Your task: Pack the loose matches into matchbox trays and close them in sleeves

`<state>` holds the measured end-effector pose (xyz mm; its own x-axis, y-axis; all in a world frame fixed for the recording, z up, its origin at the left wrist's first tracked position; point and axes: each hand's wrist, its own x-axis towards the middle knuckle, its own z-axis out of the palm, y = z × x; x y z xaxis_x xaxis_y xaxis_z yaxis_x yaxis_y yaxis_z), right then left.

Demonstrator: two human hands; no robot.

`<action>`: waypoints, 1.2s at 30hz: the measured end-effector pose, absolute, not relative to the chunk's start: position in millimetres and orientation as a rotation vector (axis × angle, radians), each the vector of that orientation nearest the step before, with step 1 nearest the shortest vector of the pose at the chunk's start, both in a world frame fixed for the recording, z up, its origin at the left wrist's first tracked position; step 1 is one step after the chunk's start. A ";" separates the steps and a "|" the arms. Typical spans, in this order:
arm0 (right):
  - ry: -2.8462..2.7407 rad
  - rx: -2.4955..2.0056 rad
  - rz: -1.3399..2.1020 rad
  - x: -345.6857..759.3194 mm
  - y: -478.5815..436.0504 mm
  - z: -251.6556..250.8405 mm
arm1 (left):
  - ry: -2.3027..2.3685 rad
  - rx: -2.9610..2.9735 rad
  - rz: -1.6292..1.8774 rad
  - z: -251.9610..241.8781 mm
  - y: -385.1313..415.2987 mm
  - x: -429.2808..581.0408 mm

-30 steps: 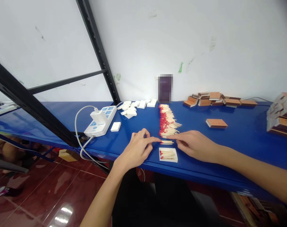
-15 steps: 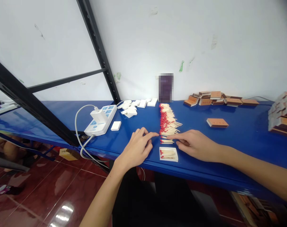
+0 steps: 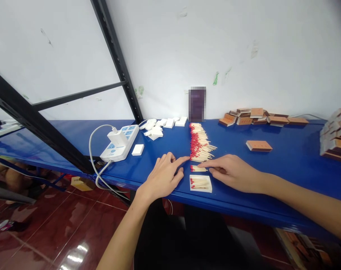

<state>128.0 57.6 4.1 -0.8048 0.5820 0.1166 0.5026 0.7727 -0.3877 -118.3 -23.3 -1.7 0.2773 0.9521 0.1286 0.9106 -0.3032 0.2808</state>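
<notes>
A long pile of red-tipped matches (image 3: 200,144) lies on the blue table, heads to the left. Just in front of it is a small separate group of matches (image 3: 197,168). Nearer the table edge sits a white tray (image 3: 209,188) with several matches inside. My left hand (image 3: 165,174) is open, its index fingertip at the match heads on the pile's near left end. From the right, my right hand (image 3: 232,172) reaches in with the index finger stretched out onto the small group; it is open and holds nothing.
White trays (image 3: 168,123) and a power strip (image 3: 119,146) with a cable are on the left. One matchbox (image 3: 259,146) lies at the right, with more matchboxes (image 3: 256,116) along the wall and a stack (image 3: 337,135) at the far right. A dark pixelated panel (image 3: 197,104) stands behind the pile.
A match or two under my right index finger has moved toward me and joined the small group, leaving a gap before the pile. My hands have barely shifted.
</notes>
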 end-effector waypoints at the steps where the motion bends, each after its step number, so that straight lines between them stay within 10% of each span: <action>1: -2.725 -0.856 0.502 127.8 57.7 3.9 | 1.755 2.387 0.398 -1.0 -23.4 -118.0; 36: -2.755 -0.928 0.388 125.3 58.3 3.0 | 1.760 2.423 0.343 -2.9 -20.9 -116.1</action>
